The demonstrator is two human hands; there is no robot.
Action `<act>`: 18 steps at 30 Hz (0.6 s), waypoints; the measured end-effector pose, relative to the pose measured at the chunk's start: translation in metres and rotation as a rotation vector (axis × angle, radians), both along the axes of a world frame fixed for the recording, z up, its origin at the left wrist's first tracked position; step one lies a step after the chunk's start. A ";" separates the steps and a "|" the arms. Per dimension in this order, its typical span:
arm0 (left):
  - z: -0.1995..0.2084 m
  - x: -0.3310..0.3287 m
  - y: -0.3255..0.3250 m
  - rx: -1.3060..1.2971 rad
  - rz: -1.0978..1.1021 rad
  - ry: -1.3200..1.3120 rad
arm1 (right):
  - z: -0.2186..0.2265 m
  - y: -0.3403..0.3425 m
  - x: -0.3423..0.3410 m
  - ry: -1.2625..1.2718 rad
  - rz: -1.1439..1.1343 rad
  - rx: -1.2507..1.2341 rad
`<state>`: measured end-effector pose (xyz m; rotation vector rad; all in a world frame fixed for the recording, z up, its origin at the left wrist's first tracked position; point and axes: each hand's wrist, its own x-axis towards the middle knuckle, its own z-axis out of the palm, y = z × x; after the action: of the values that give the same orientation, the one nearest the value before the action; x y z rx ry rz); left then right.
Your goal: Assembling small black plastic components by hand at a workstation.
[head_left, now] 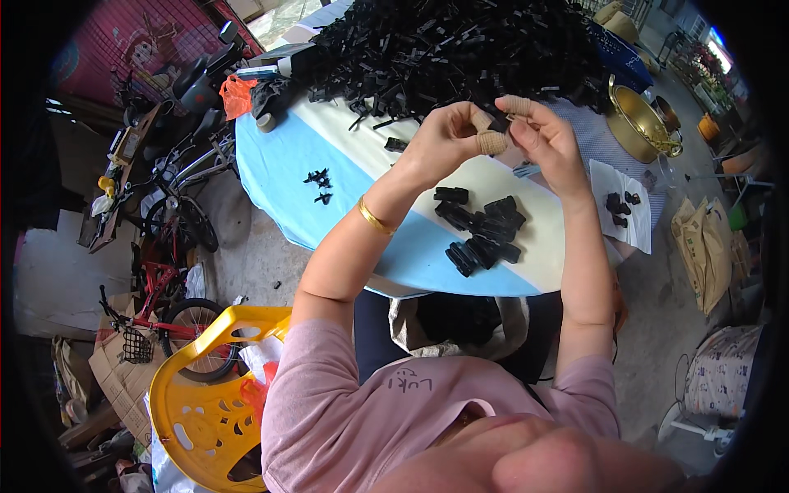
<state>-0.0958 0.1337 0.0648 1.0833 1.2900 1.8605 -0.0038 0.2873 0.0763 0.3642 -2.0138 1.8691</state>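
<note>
Both my hands are raised close together over the round table (283, 177), with beige wraps on some fingertips. My left hand (444, 141) is closed, thumb and fingers drawn together, and what it may hold is hidden. Thumb and forefinger of my right hand (551, 148) pinch something tiny and thin, too small to name. Behind them rises a big heap of black plastic-looking pieces (460, 53). Below, nearer to me, lies a small pile of black blocky pieces (485, 226). A few tiny black bits (319, 182) are at the left on the blue part of the cover.
White paper with black pieces (626, 234) lies at the table's right, near a gold pot (633, 123). An orange bag (237, 94) sits at the far left. An open pale bag (501, 337) is at my lap; a yellow chair (197, 411) stands left, bicycles (177, 304) beyond.
</note>
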 end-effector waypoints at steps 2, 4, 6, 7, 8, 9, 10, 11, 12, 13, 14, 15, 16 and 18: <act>0.001 0.003 0.003 -0.024 0.248 0.134 | 0.000 0.003 0.003 -0.018 -0.049 0.008; 0.003 0.004 0.005 -0.027 0.300 0.152 | -0.001 0.000 0.006 0.011 -0.152 0.071; 0.006 0.011 0.005 0.059 0.447 0.232 | -0.001 -0.009 0.005 0.045 -0.192 0.141; 0.008 0.015 0.006 0.058 0.447 0.230 | -0.003 -0.012 0.003 0.086 -0.218 0.189; 0.011 0.019 0.007 0.100 0.488 0.249 | -0.005 -0.013 0.002 0.127 -0.246 0.238; 0.012 0.021 0.007 0.141 0.528 0.268 | -0.005 -0.013 0.003 0.124 -0.247 0.238; 0.011 0.020 0.007 0.141 0.529 0.268 | -0.003 -0.013 0.003 0.134 -0.245 0.253; 0.009 0.019 0.006 0.134 0.516 0.272 | -0.001 -0.014 0.004 0.143 -0.244 0.269; 0.007 0.018 0.005 0.127 0.503 0.275 | 0.000 -0.016 0.005 0.143 -0.243 0.268; 0.005 0.017 0.005 0.127 0.504 0.275 | 0.001 -0.017 0.006 0.109 -0.246 0.259; 0.001 0.014 0.006 0.139 0.503 0.265 | 0.002 -0.018 0.006 0.075 -0.249 0.250; -0.001 0.013 0.005 0.150 0.502 0.254 | 0.002 -0.019 0.006 0.075 -0.248 0.249; 0.000 0.014 0.005 0.149 0.500 0.253 | 0.002 -0.019 0.006 0.046 -0.247 0.247; 0.003 0.016 0.001 0.060 0.597 0.577 | 0.000 -0.018 0.006 0.015 -0.248 0.242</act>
<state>-0.0801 0.1348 0.0680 1.4466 2.0793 2.0833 0.0025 0.2692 0.0763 0.1805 -2.1693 1.4765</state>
